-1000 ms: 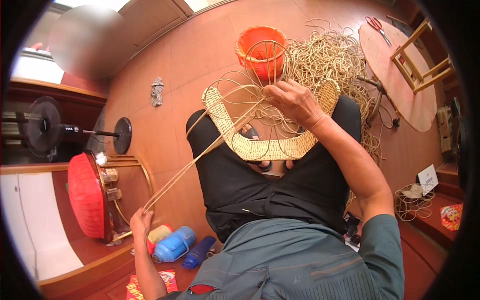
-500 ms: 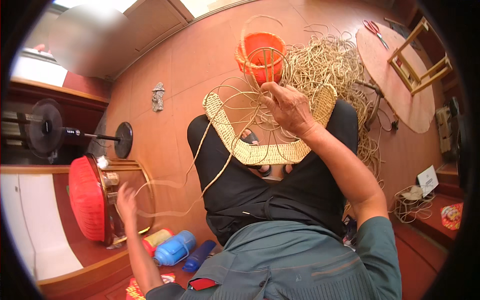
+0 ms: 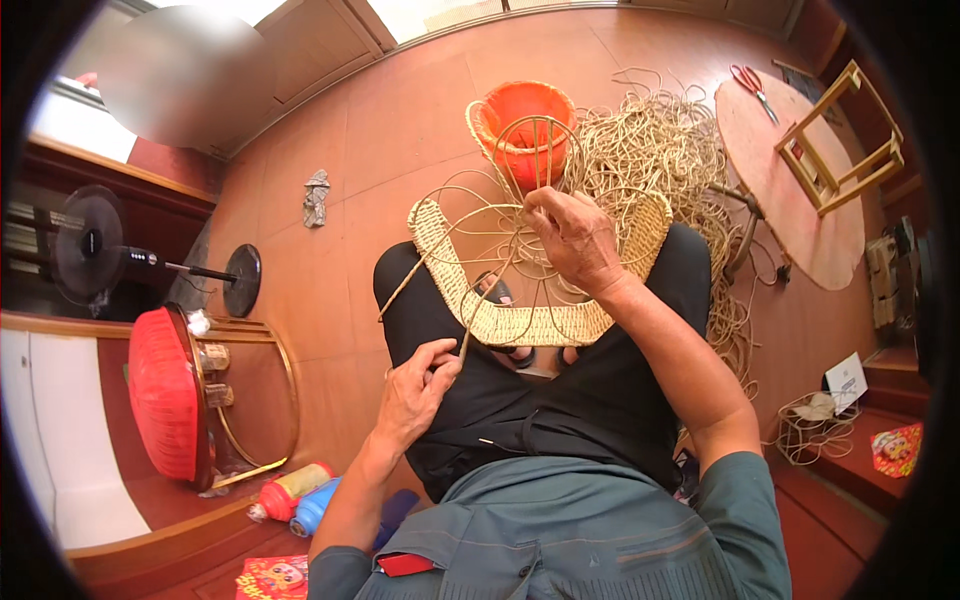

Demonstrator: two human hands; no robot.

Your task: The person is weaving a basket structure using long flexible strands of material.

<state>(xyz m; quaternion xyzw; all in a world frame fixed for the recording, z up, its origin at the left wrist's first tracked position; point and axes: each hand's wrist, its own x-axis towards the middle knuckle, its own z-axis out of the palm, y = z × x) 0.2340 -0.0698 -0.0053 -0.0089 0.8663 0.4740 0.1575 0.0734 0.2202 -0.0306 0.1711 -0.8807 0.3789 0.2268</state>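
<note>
Across my thighs lies a woven U-shaped straw band [image 3: 540,325], with its closed end toward me. Thin straw cords arch and cross inside and above it. My right hand [image 3: 577,240] is closed in a pinch on the cords where they gather, near the middle of the U. Over my left thigh, my left hand [image 3: 418,393] pinches a long straw cord [image 3: 468,328] between thumb and fingers; that cord runs up toward the gathered strands. Several looped strands stand up beyond my right hand, in front of an orange bucket [image 3: 530,100].
Right of the bucket is a large tangled heap of straw cord [image 3: 650,140]. Red-handled scissors [image 3: 755,92] and a wooden stool frame [image 3: 825,175] rest on a round board [image 3: 840,235]. At left are a standing fan [image 3: 92,243], a red basket [image 3: 165,395] and a blue bottle [image 3: 313,507].
My left hand has swung in from the far left to above my left thigh, bringing the cord with it. My right hand keeps its pinch at the gathered strands.
</note>
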